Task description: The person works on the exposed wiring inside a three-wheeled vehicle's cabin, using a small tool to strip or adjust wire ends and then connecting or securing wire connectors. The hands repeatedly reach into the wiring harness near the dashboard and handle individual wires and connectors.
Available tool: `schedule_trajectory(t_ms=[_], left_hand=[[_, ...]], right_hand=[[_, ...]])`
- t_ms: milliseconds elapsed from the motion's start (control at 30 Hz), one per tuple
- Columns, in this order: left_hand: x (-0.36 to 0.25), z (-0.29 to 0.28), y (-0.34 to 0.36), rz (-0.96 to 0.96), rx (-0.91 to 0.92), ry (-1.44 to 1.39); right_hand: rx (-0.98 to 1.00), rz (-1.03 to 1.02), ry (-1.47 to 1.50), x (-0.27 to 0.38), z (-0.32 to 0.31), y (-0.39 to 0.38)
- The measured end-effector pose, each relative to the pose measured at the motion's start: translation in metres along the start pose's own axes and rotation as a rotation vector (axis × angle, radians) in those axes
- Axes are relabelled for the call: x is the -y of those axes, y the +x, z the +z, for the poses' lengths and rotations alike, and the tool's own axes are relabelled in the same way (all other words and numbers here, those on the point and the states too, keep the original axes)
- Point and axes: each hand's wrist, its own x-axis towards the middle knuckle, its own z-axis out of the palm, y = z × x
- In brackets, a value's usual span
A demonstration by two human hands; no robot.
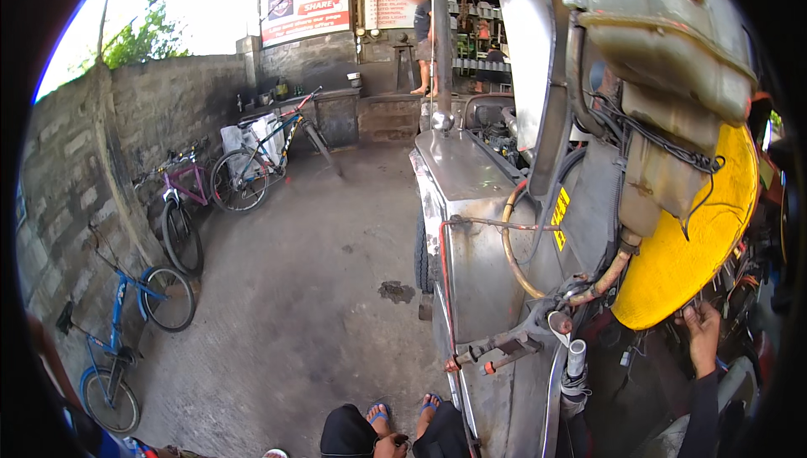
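Just above the curled right hand [704, 338] is a yellow panel [702, 244]; whether it pinches the edge is unclear. The left hand [389, 447] sits between the knees [347, 435], grip unclear. Working at the panel's underside seems in hand, calling next for careful reach.

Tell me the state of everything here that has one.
Yellow panel: tilted
Plastic tank: grimy, contents unclear
Blue bicycle: upright, riderless
Purple bicycle: upright, riderless
Farthest bicycle: upright, riderless
Floor: stained
Right hand: fingers at yellow panel's lower edge
Left hand: between knees, grip unclear
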Motion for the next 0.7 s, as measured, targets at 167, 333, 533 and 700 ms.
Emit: schedule_trajectory(t_ms=[167, 333, 533, 700], left_hand=[[-0.003, -0.004, -0.002, -0.019, 0.014, -0.036], [-0.002, -0.01, 0.0, -0.106, 0.002, 0.007], [0.012, -0.009, 0.01, -0.172, 0.002, 0.068], [0.027, -0.002, 0.006, -0.077, 0.018, 0.031]], right_hand=[[-0.021, -0.021, 0.016, -0.006, 0.006, 0.014], [0.018, -0.01, 0.076, 0.008, 0.009, 0.008], [0.042, 0.032, 0.061, 0.003, -0.008, 0.0], [0.061, 0.063, 0.022, 0.032, 0.002, -0.009]])
